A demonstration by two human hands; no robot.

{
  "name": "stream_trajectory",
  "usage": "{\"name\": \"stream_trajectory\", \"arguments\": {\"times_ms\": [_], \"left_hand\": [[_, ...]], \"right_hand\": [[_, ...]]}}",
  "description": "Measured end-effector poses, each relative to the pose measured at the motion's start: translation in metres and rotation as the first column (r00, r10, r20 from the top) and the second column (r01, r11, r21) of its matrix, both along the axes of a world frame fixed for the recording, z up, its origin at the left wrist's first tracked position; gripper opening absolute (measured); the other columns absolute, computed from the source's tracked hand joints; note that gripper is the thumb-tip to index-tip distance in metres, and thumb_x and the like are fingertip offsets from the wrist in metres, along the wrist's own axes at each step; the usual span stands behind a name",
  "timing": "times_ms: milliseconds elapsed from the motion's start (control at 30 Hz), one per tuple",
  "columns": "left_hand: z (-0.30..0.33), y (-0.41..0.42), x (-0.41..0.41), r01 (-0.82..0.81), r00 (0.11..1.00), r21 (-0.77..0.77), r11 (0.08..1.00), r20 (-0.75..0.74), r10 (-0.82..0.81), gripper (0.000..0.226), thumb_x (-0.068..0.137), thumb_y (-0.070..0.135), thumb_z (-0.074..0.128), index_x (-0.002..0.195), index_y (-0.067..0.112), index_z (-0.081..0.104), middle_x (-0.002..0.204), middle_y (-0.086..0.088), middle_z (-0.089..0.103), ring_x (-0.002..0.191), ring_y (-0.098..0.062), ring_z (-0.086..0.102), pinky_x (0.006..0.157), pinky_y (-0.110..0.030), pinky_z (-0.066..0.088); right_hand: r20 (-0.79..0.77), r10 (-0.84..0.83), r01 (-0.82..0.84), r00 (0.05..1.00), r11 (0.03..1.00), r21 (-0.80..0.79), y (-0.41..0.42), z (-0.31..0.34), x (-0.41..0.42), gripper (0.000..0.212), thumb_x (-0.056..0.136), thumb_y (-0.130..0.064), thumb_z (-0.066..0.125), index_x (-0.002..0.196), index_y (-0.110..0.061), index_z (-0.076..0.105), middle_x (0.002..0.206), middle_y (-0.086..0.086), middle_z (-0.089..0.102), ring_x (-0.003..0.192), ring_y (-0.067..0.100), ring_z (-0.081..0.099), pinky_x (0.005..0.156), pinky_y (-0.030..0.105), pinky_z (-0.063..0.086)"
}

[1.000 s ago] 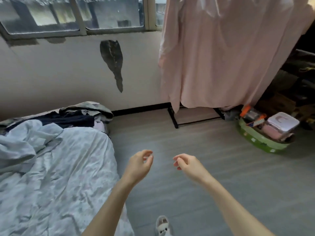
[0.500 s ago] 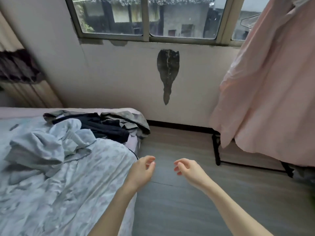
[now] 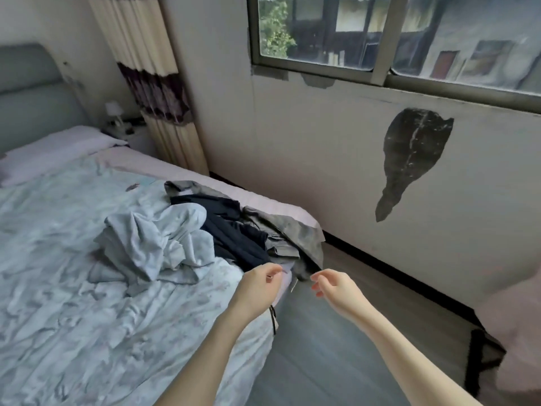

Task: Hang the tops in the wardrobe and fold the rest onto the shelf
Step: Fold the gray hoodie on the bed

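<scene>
Three garments heaped on bed [image 3: 73, 303]: pale grey garment [image 3: 158, 244], dark navy garment [image 3: 231, 232] beside it, olive-grey garment [image 3: 295, 230] at bed's edge. Left hand [image 3: 257, 288] and right hand [image 3: 336, 288] just short of heap, fingers loosely curled, holding nothing.

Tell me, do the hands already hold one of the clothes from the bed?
No, the left hand and the right hand hang loosely curled and hold nothing, just short of the pile of clothes on the bed.
</scene>
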State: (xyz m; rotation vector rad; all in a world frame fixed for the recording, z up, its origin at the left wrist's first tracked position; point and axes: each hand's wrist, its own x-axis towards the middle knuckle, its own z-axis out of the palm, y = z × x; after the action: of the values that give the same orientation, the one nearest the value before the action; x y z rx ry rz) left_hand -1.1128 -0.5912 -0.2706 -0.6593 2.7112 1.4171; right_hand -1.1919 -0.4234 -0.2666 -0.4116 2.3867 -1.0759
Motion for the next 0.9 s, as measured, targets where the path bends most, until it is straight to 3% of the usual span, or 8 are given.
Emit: {"name": "stream_trajectory", "arguments": {"times_ms": [233, 367, 633, 700, 800, 900], "left_hand": [[-0.031, -0.075, -0.02, -0.226, 0.97, -0.009, 0.974, 0.094, 0.226, 0.028, 0.097, 0.024, 0.047, 0.121, 0.023, 0.061, 0.12, 0.011, 0.061, 0.096, -0.001, 0.054, 0.08, -0.011, 0.037], [-0.055, -0.141, -0.032, -0.34, 0.931, -0.025, 0.94, 0.131, 0.34, 0.027, 0.096, 0.023, 0.049, 0.12, 0.02, 0.062, 0.119, 0.007, 0.063, 0.101, -0.008, 0.059, 0.082, -0.018, 0.043], [-0.129, -0.315, -0.071, -0.422, 0.854, -0.185, 0.888, 0.249, 0.457, 0.029, 0.094, 0.017, 0.047, 0.12, 0.013, 0.061, 0.123, -0.006, 0.061, 0.113, -0.023, 0.055, 0.09, -0.031, 0.043], [-0.149, -0.353, -0.081, -0.396, 0.837, -0.311, 0.864, 0.264, 0.479, 0.032, 0.092, 0.017, 0.048, 0.122, 0.014, 0.059, 0.129, -0.006, 0.055, 0.121, -0.025, 0.048, 0.091, -0.032, 0.039], [-0.175, -0.401, -0.096, -0.4, 0.774, -0.581, 0.708, 0.199, 0.601, 0.048, 0.088, 0.029, 0.057, 0.134, 0.019, 0.049, 0.148, -0.008, 0.033, 0.138, -0.028, 0.024, 0.101, -0.044, 0.027], [-0.201, -0.444, -0.11, -0.46, 0.694, -0.618, 0.637, 0.197, 0.693, 0.082, 0.078, 0.048, 0.066, 0.147, 0.029, 0.027, 0.157, -0.013, 0.006, 0.144, -0.034, 0.002, 0.106, -0.06, 0.016]], "right_hand": [[0.128, 0.226, -0.228, 0.966, 0.974, -0.001, -0.094, -0.034, -0.06, 0.026, 0.095, -0.018, 0.039, 0.101, -0.017, 0.065, 0.089, -0.005, 0.069, 0.079, 0.01, 0.065, 0.065, 0.013, 0.044], [0.142, 0.316, -0.326, 0.938, 0.944, 0.056, -0.162, -0.053, -0.087, 0.025, 0.094, -0.019, 0.038, 0.096, -0.026, 0.062, 0.086, -0.011, 0.068, 0.085, 0.011, 0.065, 0.086, 0.03, 0.049], [0.178, 0.491, -0.515, 0.853, 0.846, 0.135, -0.344, -0.118, -0.132, 0.035, 0.094, -0.014, 0.033, 0.114, -0.008, 0.061, 0.098, 0.002, 0.066, 0.09, 0.025, 0.064, 0.08, 0.036, 0.052], [0.194, 0.499, -0.529, 0.845, 0.834, 0.158, -0.384, -0.139, -0.142, 0.036, 0.093, -0.013, 0.033, 0.116, -0.003, 0.058, 0.102, 0.009, 0.067, 0.091, 0.028, 0.064, 0.078, 0.038, 0.052], [0.234, 0.431, -0.474, 0.871, 0.864, 0.172, -0.434, -0.171, -0.153, 0.041, 0.093, -0.017, 0.035, 0.133, -0.014, 0.045, 0.097, 0.004, 0.065, 0.079, 0.02, 0.061, 0.066, 0.03, 0.047], [0.192, 0.316, -0.344, 0.929, 0.929, 0.136, -0.474, -0.202, -0.165, 0.055, 0.094, -0.022, 0.044, 0.145, -0.015, 0.024, 0.137, 0.008, 0.042, 0.119, 0.02, 0.047, 0.086, 0.024, 0.038]]}}
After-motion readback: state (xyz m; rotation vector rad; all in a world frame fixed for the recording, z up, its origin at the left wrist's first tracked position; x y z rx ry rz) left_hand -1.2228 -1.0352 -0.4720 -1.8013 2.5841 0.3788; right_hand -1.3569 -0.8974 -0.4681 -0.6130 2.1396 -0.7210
